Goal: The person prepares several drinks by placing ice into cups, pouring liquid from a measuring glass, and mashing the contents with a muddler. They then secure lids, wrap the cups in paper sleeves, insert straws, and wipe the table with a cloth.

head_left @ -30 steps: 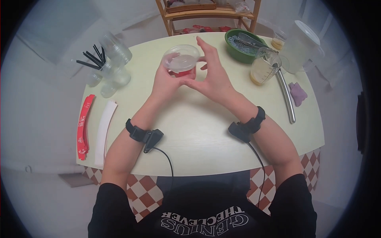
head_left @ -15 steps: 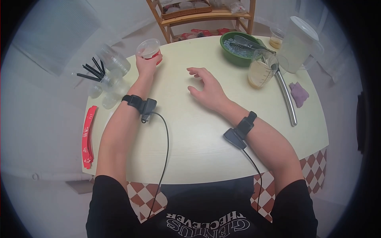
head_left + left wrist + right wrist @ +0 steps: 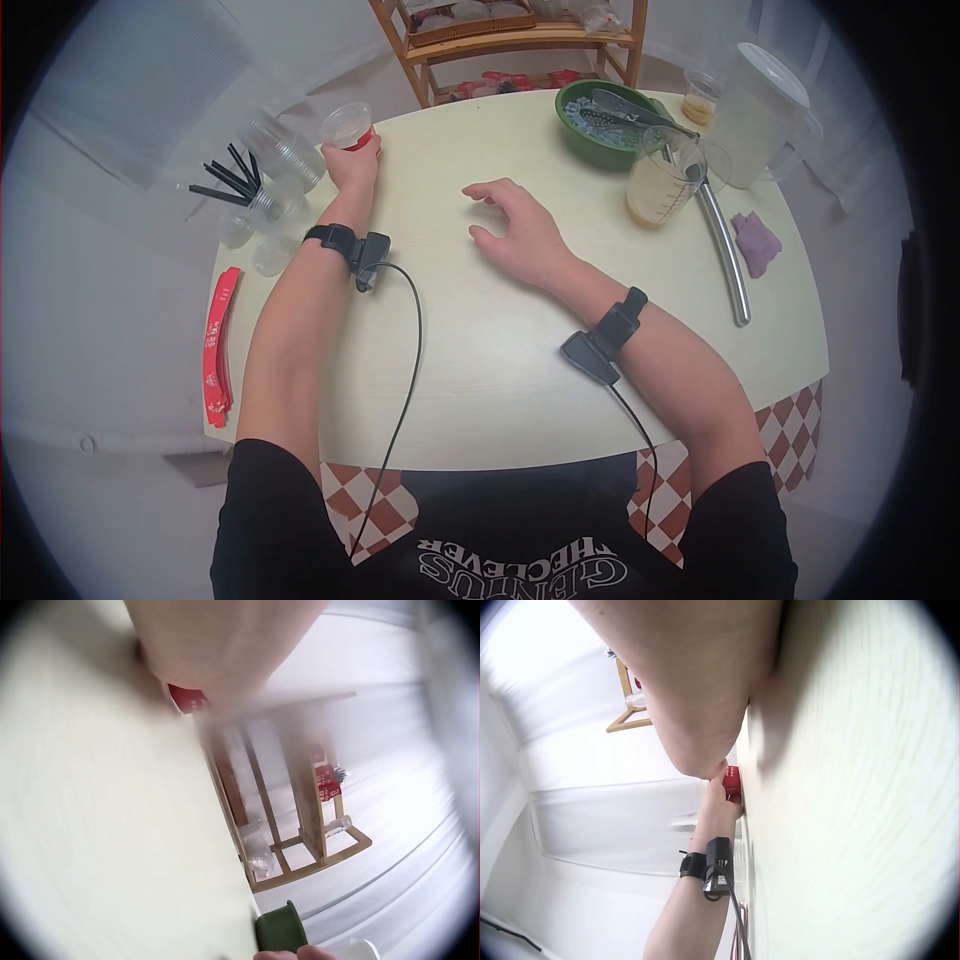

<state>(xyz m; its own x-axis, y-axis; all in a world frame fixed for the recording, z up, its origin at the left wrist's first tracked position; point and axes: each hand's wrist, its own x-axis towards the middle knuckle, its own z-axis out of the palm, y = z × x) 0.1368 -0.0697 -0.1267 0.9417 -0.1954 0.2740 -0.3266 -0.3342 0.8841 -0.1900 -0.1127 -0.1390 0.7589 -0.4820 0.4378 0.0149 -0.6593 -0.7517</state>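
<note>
Left hand (image 3: 352, 165) has its fingers wrapped round a clear plastic cup (image 3: 348, 122) with a red band on it, over by the table's far edge, left of the middle. Can't tell from where I'm standing if the base is actually touching the table (image 3: 450, 380). Right hand (image 3: 520, 235) isn't gripping anything, fingers loosely bent and thumb apart, around the middle of the table; no idea if it's resting on the top or just above it. Both wrists have little black cameras strapped on. Past the left hand, toward the left edge, there's a bunch of black straws (image 3: 235, 175) and a leaning stack of clear cups (image 3: 285, 145), then some red strips (image 3: 217, 345) lying down along that left edge. Other side, near the far right corner, you've got a green bowl (image 3: 612, 156) with a metal utensil in it, a measuring jug (image 3: 660, 195) with cloudy liquid, a small cup of amber stuff (image 3: 700, 104) and a big lidded pitcher (image 3: 760, 115). Steel handle (image 3: 728, 250) stretches down from beside the jug, purple cloth (image 3: 757, 245) just right of it. Wooden rack (image 3: 530, 38) stands beyond the far edge.
</note>
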